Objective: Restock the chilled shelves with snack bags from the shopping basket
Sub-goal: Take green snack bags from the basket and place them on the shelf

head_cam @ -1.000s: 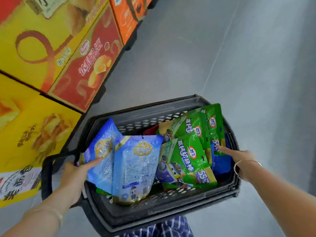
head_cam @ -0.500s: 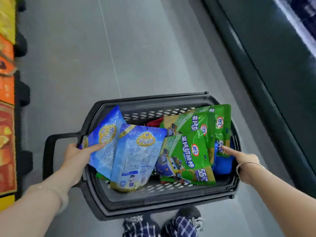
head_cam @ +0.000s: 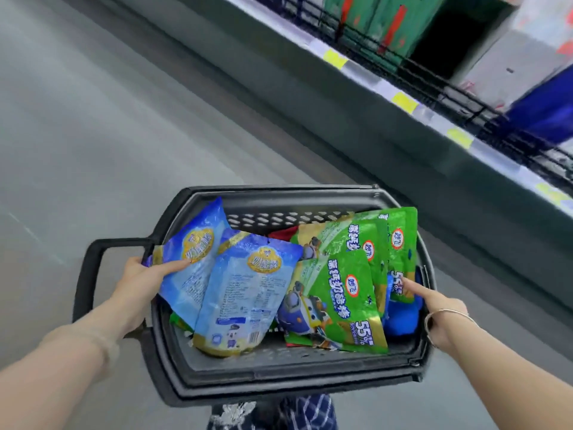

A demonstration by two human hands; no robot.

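Head: both hands, left (head_cam: 136, 283) and right (head_cam: 440, 315), grip basket (head_cam: 279, 380) sides, forefingers pinning bags (head_cam: 335, 293); carry step. Next: set down by shelf (head_cam: 403, 100).

Grey floor (head_cam: 102, 125), 9 to 12 o'clock. Green cartons (head_cam: 381, 23) and white box (head_cam: 508, 63), 1 o'clock. Blue checked trousers (head_cam: 313, 411), 6 o'clock. Yellow price tags (head_cam: 404, 102), 2 o'clock.

Bright, even overhead light, soft shadows. Heavy motion blur on floor (head_cam: 93, 119) and shelves (head_cam: 434, 88); basket (head_cam: 279, 377) sharp. Wide-angle bend at edges.
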